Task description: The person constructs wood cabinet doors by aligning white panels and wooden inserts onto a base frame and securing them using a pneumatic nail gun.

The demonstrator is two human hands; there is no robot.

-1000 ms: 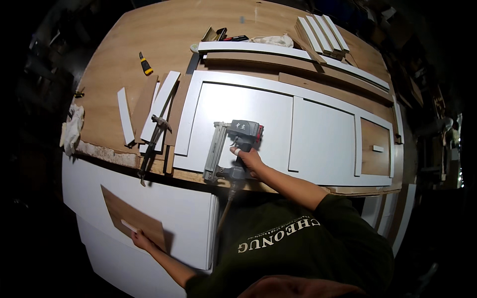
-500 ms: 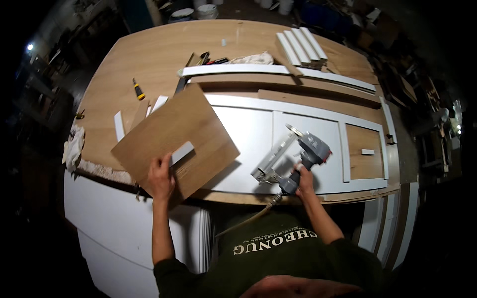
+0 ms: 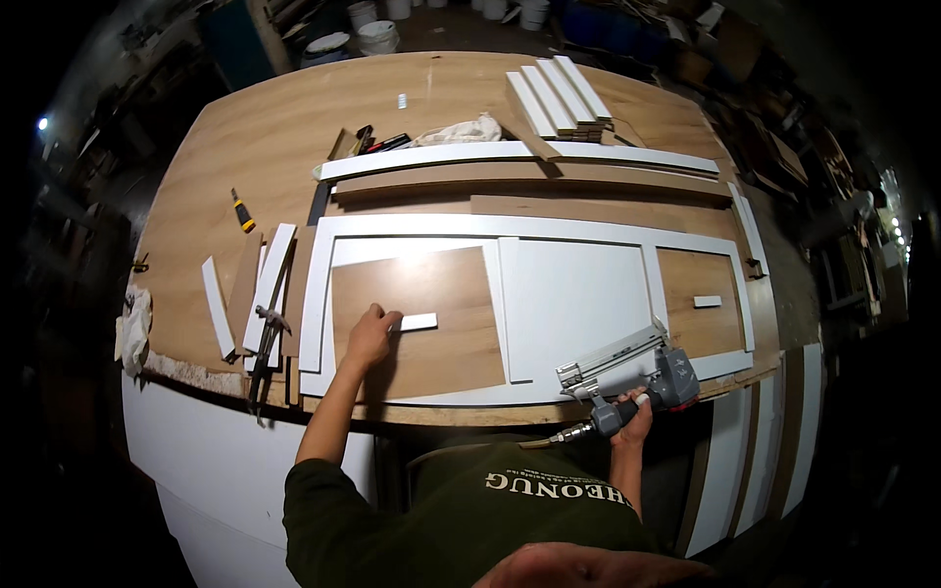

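Observation:
A white panel frame (image 3: pixel 573 233) lies flat on the workbench. In its left opening rests a square wood-grain board (image 3: pixel 441 363), slightly askew against the frame's edges. A short white block (image 3: pixel 420 321) sits on that board, and my left hand (image 3: pixel 371 335) pinches its left end between closed fingers. My right hand (image 3: pixel 632 419) is wrapped round the handle of a grey pneumatic nail gun (image 3: pixel 671 382), held over the bench's front edge near the frame's lower right. An air hose runs from its grip toward my body.
Several white strips (image 3: pixel 270 284) and a hammer (image 3: pixel 267 338) lie left of the frame, with a yellow-and-black screwdriver (image 3: pixel 242 211) beyond. Stacked white strips (image 3: pixel 559 98) stand at the back. Another small white block (image 3: pixel 707 302) lies on the right wood-grain board (image 3: pixel 686 274).
The wood-grain board went from raised and tilted in my left hand to lying in the frame's left opening. My right hand moved the nail gun nearer to me and right, off the panel's middle.

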